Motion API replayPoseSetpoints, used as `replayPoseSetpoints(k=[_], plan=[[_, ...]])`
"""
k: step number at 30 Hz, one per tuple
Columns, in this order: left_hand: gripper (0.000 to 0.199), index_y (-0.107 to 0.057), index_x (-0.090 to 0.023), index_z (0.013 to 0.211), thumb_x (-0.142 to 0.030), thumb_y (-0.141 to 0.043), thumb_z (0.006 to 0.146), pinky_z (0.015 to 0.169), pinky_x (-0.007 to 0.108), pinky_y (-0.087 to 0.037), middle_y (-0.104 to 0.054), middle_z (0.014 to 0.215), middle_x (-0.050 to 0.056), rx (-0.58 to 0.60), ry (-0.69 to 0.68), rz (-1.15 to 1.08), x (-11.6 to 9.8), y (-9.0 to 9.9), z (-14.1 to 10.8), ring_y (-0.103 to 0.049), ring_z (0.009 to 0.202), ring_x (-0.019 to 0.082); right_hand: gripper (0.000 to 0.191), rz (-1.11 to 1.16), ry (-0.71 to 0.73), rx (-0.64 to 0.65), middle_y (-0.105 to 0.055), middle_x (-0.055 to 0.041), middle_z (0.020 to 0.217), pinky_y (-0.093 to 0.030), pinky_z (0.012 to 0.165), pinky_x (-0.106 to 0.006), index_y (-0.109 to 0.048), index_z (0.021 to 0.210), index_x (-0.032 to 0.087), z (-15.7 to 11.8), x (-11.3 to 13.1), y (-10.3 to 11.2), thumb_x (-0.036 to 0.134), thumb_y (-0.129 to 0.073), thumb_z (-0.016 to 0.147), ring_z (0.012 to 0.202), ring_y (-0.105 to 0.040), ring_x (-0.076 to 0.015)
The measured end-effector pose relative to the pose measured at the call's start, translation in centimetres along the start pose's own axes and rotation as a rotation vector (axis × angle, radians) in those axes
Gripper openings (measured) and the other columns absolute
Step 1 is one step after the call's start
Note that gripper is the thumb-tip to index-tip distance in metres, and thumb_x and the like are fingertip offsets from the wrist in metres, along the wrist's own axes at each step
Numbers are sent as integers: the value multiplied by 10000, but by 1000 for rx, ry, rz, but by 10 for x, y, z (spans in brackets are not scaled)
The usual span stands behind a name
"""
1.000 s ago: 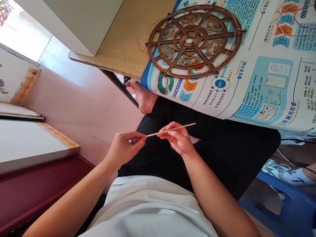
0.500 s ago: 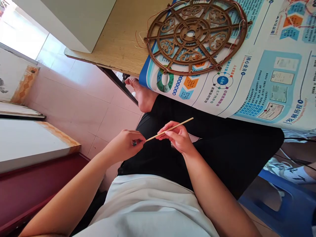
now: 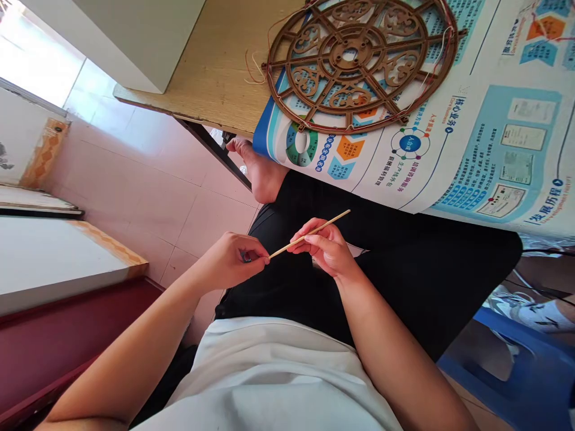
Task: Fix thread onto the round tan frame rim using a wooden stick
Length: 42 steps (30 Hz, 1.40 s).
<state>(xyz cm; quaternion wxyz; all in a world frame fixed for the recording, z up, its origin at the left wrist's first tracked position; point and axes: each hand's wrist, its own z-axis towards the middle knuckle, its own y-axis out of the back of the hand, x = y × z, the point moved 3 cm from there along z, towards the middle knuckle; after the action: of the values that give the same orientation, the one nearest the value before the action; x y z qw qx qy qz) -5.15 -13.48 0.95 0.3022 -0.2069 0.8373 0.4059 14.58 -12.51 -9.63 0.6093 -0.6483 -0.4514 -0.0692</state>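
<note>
A thin pale wooden stick slants across the middle of the view, above the lap. My left hand pinches its lower left end between thumb and fingertips. Farther up, my right hand grips the same stick between thumb and fingers, and its upper right end sticks out free. Beyond the hands, a round brown openwork frame with thin wires on it lies on a printed sheet. Neither hand touches the frame.
The printed sheet covers part of a wooden table, whose edge is beyond my knees. A white box-like object stands at the table's left. On the right are a blue stool and another person's shoe. A white ledge lies left.
The stick and both hands have shifted very slightly, with the grips unchanged. The frame and sheet appear a little farther right and up in the view.
</note>
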Motion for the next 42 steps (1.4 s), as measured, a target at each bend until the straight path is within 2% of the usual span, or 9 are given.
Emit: replayPoseSetpoints(k=[4,9,12,17,23,29,32,35,42], plan=[[156,-764,-196,730,-216,-613,760,583,193,-456,-712,690,-9,-7,7,-42,-3,-4,1,-586,623,105,149,5,-16,8,-785,-38,797,-669,692,-306,-694,824,174,0,1,-1,262,-801,770,703,-781,-199],[122,-725,-189,662,-184,-609,700,571,195,-436,-643,615,-27,-5,-5,-113,-6,-8,4,-530,584,92,157,24,-51,13,-778,-32,776,-671,682,-304,-686,834,171,0,-1,0,256,-799,765,676,-771,-187],[133,-728,-183,676,-177,-597,697,568,199,-440,-689,668,-9,15,-16,-191,-7,-10,4,-568,614,100,177,53,-72,18,-774,-23,759,-663,652,-287,-674,863,177,0,-4,2,256,-787,752,659,-768,-184],[109,-707,-181,672,-231,-614,697,639,244,-518,-735,722,31,80,-91,-392,-11,-17,7,-645,675,139,263,98,-119,52,-759,-3,724,-626,552,-248,-644,931,194,-2,-5,2,289,-768,720,616,-757,-188],[170,-642,-170,690,-325,-618,755,573,253,-497,-706,722,60,129,-88,-550,-7,-35,12,-597,623,124,305,129,-139,56,-703,39,650,-570,467,-216,-594,923,221,-6,-2,-2,324,-771,697,535,-713,-167],[281,-539,-181,595,-236,-480,865,532,218,-397,-534,584,-14,143,-57,-478,-8,-31,-1,-469,559,86,313,140,-118,44,-706,44,668,-580,507,-209,-599,950,226,-7,1,-3,335,-770,712,559,-724,-156],[216,-664,-163,700,-240,-552,868,584,218,-443,-637,678,8,122,-90,-414,-17,-26,-10,-547,615,96,304,138,-104,49,-719,42,689,-596,531,-218,-607,961,229,-6,1,-4,331,-770,726,589,-738,-159],[182,-742,-145,840,-277,-621,872,635,222,-486,-695,784,41,51,-122,-371,-24,-24,-14,-594,669,108,314,126,-95,59,-724,38,702,-609,542,-235,-608,970,226,-5,-1,-4,335,-783,733,611,-748,-172],[220,-756,-144,830,-285,-607,907,618,216,-480,-707,757,41,-41,-154,-299,-27,-21,-19,-592,648,102,268,128,-89,62,-751,16,727,-616,562,-221,-630,969,208,-5,-4,-2,289,-753,745,625,-759,-172]])
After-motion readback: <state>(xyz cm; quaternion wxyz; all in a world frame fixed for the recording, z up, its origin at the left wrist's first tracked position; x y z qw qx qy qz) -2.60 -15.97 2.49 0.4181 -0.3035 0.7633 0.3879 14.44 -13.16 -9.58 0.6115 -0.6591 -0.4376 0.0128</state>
